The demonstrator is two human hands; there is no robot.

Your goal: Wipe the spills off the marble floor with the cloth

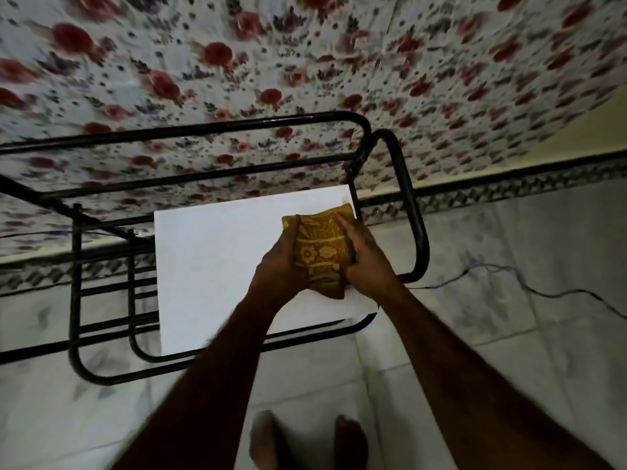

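Observation:
A folded yellow patterned cloth [320, 252] is held up between both hands above a white sheet [217, 266]. My left hand [276, 266] grips the cloth's left side and my right hand [364, 262] grips its right side. The pale marble floor [509, 300] lies below, on the right and around my bare feet [305, 439]. No spill shows clearly in this dim view.
A black metal tube frame [412, 212] stands under a bed covered with a floral sheet [305, 79]. A thin dark wire [529, 286] runs across the floor on the right. A patterned skirting strip [509, 188] lines the wall.

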